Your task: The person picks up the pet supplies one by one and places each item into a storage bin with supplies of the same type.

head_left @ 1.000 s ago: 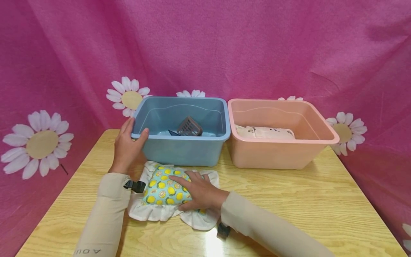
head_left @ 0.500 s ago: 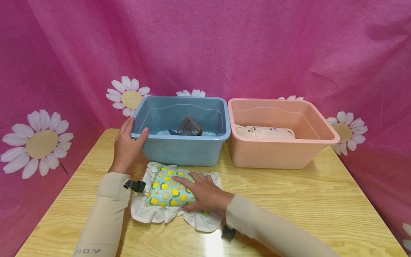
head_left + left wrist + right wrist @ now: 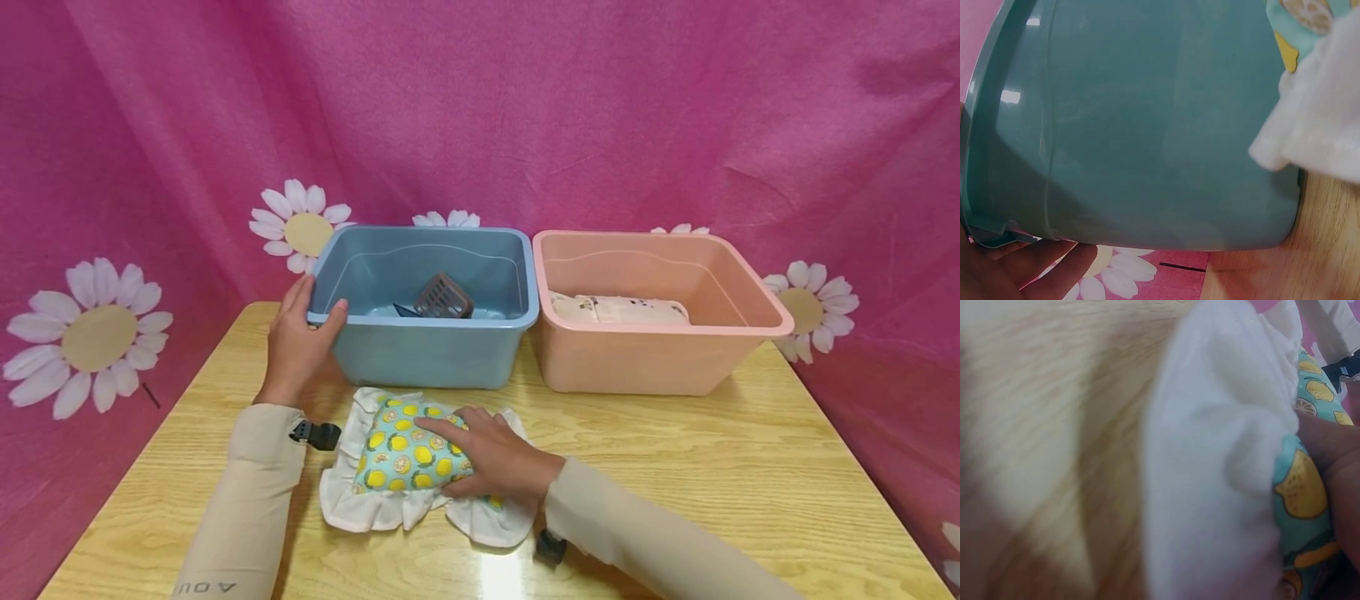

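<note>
My left hand [image 3: 298, 342] holds the near left corner of the blue bin [image 3: 420, 354], thumb at the front rim and fingers along the left side. In the left wrist view those fingers [image 3: 1054, 265] show just past the bin's wall. A small lemon-print cushion [image 3: 401, 446] with a white ruffled edge lies on the table before the bin. My right hand [image 3: 491, 458] grips its right part from above, fingers spread toward the far side and thumb at the near side. In the right wrist view the hand covers part of the lemon print beside the white ruffle [image 3: 1210, 487].
Inside the blue bin sit a brown slotted piece [image 3: 444, 297] and a dark flat piece [image 3: 406, 311]. To its right stands a pink bin [image 3: 630, 362] holding a cream printed cloth bundle [image 3: 637, 311]. A pink flowered curtain [image 3: 480, 108] hangs behind the wooden table [image 3: 712, 467].
The cushion has slid to the right and slightly nearer along the table, together with my right hand. My left hand and both bins have stayed in place.
</note>
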Tool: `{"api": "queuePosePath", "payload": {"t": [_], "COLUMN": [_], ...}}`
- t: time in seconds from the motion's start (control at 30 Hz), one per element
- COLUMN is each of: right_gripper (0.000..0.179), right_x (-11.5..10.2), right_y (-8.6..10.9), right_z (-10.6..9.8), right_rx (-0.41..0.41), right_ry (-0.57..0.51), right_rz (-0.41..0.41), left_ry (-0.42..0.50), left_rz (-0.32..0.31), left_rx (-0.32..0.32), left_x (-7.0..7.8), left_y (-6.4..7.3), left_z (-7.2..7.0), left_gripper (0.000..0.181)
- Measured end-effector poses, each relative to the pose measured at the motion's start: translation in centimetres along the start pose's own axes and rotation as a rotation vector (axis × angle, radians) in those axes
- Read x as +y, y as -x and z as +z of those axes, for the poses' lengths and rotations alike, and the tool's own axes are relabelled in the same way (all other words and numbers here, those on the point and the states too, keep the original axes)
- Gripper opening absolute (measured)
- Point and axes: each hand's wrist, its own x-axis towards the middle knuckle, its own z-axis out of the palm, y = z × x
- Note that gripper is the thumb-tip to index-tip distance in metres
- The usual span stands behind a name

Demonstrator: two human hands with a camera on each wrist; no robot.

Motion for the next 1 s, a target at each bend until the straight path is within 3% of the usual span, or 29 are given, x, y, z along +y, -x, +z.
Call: {"api": "queuePosePath", "payload": {"t": [0.4, 1.0], "right_gripper": [0.089, 0.086], "right_x": [1.1, 2.1], "right_y": [1.2, 3.2], "right_z": [-0.4, -1.2], "right_rx": [-0.008, -0.006], "right_ry": [-0.055, -0.159], "right_rz": [-0.019, 0.017], "left_ry": [-0.008, -0.011], "left_rz": [-0.008, -0.022], "left_rx": [-0.001, -0.008], "left_x": [0.2, 0.2], "left_y": [0.0, 0.0], "left_z": [-0.1, 0.0], "left_gripper": [0.075, 0.076]}}
